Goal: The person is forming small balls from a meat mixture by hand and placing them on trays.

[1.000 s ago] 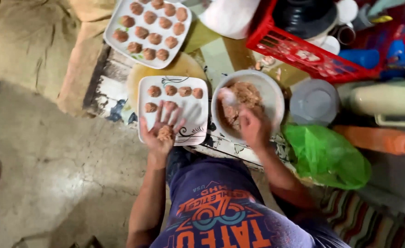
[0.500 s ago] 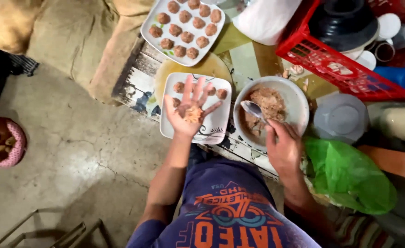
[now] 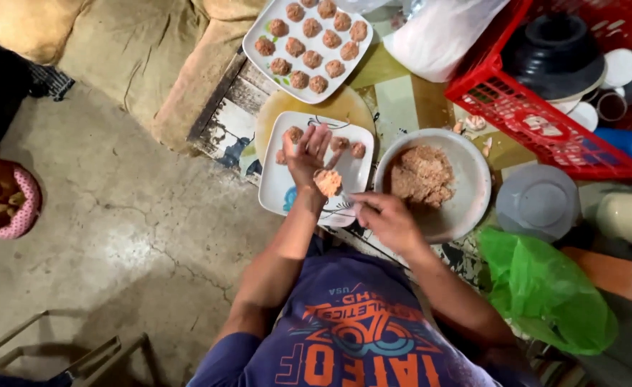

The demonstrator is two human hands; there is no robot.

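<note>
Our left hand [image 3: 307,159] is raised palm-up over the near square plate [image 3: 280,188], fingers [image 3: 321,137] spread open, with a lump of pinkish mince [image 3: 328,182] resting on the palm. Our right hand [image 3: 387,221] sits just beside it at the near edge of the tabletop [image 3: 394,89], fingers curled shut on a spoon [image 3: 351,203] whose tip reaches toward the lump.

The near plate overhangs the tabletop's front edge a little; we count about four shaped balls [image 3: 359,150] along its far side, though the hand hides part of the row, and the near half is bare. The far plate [image 3: 258,29] at the tabletop's back left corner holds eleven balls that we can see, packed close. The bowl of mince [image 3: 466,165] stands just right of the near plate.

To the right the tabletop is crowded: a red crate [image 3: 498,100], a grey lid [image 3: 538,202], a green bag [image 3: 545,287]. To the left lies open cracked concrete floor [image 3: 115,236], with sacks [image 3: 137,50] at the back.
</note>
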